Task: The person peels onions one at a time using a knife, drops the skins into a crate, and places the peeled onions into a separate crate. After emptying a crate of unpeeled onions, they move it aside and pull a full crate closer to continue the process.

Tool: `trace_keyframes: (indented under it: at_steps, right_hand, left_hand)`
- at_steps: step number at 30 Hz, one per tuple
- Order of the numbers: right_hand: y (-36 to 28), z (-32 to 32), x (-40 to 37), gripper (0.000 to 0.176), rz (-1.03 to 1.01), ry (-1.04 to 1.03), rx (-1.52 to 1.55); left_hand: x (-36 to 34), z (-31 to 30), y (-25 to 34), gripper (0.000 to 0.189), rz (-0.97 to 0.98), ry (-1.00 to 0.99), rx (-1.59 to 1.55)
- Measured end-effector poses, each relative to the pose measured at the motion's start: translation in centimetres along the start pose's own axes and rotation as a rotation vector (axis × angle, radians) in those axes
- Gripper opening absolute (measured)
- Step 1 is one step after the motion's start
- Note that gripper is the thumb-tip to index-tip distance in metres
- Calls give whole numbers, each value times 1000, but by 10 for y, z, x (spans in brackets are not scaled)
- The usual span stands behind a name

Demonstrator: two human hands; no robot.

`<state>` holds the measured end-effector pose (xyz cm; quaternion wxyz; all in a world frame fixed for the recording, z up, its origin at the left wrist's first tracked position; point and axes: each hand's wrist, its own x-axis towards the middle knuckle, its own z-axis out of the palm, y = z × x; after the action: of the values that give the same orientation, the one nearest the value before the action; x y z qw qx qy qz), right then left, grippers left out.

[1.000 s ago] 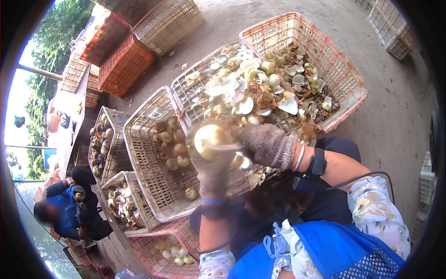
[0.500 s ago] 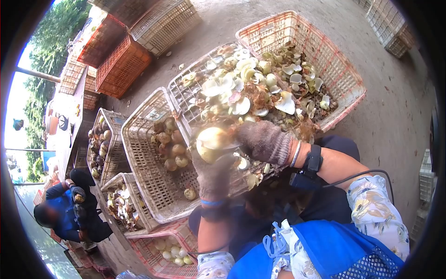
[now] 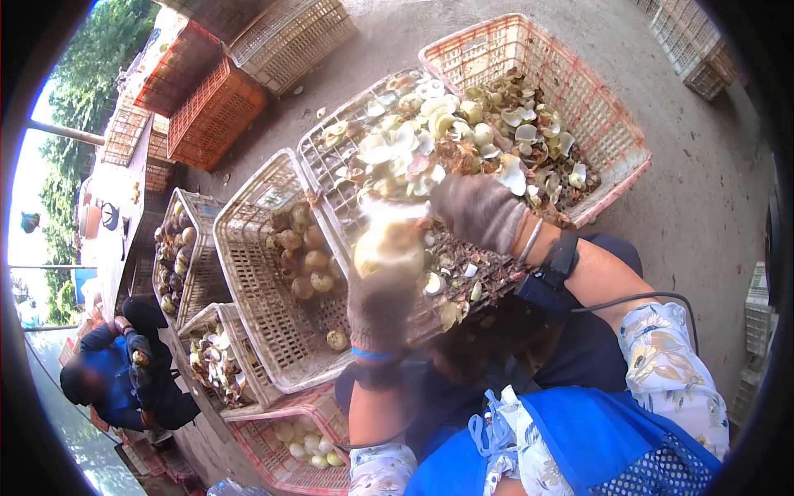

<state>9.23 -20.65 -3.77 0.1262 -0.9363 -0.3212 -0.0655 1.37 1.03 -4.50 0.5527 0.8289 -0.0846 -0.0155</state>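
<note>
One onion (image 3: 387, 250) sits in the curled left hand (image 3: 377, 310); how closed the right hand (image 3: 480, 213) is (it is blurred), or what it holds, I cannot tell.

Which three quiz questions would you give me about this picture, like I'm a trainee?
1. True or false: the wearer's right hand wears a glove.
2. Fill in: the wearer's ____ hand holds the big pale onion.
3. Choose: the red-and-white crate just beyond the right hand holds A) fish, B) onion scraps, C) bottles.

Key: 1. True. 2. Left: the left hand holds it. 3. B.
</note>
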Motion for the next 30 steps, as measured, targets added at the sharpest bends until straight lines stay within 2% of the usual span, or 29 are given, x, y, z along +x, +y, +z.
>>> trace_keyframes:
  at_steps: [1,3,4,5,7,9,10,11,12,13,15,17,19,20,23,26,28,30]
  right_hand:
    - [28,26,1,18,249,31,204]
    - [42,3,-3,18,409,141,201]
    - [28,-7,0,25,483,284,198]
    - [15,-16,1,25,469,278,193]
    - [-17,-32,-5,35,499,79,1055]
    - [-41,-57,-4,42,617,-171,1392]
    - [-42,-34,-4,40,461,-49,1288]
    - [-40,-17,-7,38,403,30,1103]
    - [-40,-24,-7,36,437,-12,1016]
    - [-39,-35,-7,35,471,-54,928]
    - [-36,-49,-9,34,525,-94,1049]
    - [-34,-52,-9,33,579,-116,1160]
    - [-39,-56,-12,29,519,-120,1229]
    - [-39,-40,-16,26,409,-10,1146]
    - [-44,-34,-20,26,337,-17,1231]
    - [-50,-48,-23,27,304,-37,1182]
    - [-55,-48,-25,28,304,-97,1197]
    - [-60,-45,-31,29,283,-73,1164]
  left_hand:
    - [1,-3,9,64,7,4,-2]
    - [-2,-12,19,66,-102,178,-422]
    - [-3,-11,20,66,-154,281,-646]
    - [-2,-8,18,66,-153,295,-655]
    - [-4,-3,18,67,-89,306,-333]
    - [3,2,22,68,-41,269,-356]
    - [6,4,24,70,3,243,-381]
    - [7,5,26,72,44,222,-406]
    - [7,4,43,73,-21,203,-634]
    - [7,3,52,73,-19,204,-631]
    - [7,4,62,72,-95,280,-724]
    - [9,2,48,77,-122,299,-780]
    - [14,2,49,81,0,251,-826]
    - [15,2,50,81,1,251,-825]
    - [16,4,58,82,-27,297,-771]
    - [15,2,61,80,-38,352,-671]
    - [13,0,63,79,-184,441,-603]
    - [17,0,68,80,-150,453,-632]
